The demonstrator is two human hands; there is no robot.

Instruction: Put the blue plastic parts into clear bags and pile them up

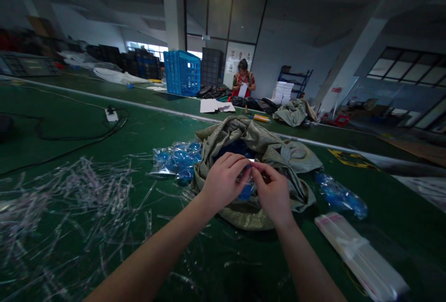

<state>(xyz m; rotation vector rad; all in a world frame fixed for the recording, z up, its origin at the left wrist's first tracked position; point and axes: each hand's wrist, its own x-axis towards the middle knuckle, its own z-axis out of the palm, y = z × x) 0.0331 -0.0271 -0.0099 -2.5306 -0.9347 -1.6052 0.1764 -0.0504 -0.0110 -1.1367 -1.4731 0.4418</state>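
- Many thin clear plastic strips (69, 195) lie scattered over the left part of the green desk (42, 125), well apart from the hands.
- One white power strip (112, 115) with black cables sits farther back on the left.
- One clear packet of blue pieces (177, 159) lies on the desk, touching the left edge of the sack.
- One blue crate (182, 73) stands far back on the next desk.
- One grey-green woven sack (212, 148) sits open in the middle of the desk, with blue pieces showing in its mouth.
- Another person (243, 81) is far behind the sack, holding a white sheet.
- The left hand (223, 179) is over the near side of the sack, its fingers curled in and its thumb and fingertips pinching the left side of a small clear bag.
- The small clear bag (245, 186), with something blue inside, is held up between both hands above the front rim of the sack.
- The right hand (273, 190) pinches the right side of the bag with its fingers closed on it, close to the fingertips of the other hand.
- A second packet of blue pieces (339, 196) lies on the desk just right of the sack.
- One stack of flat clear bags (358, 255) lies near the right edge, apart from both hands.
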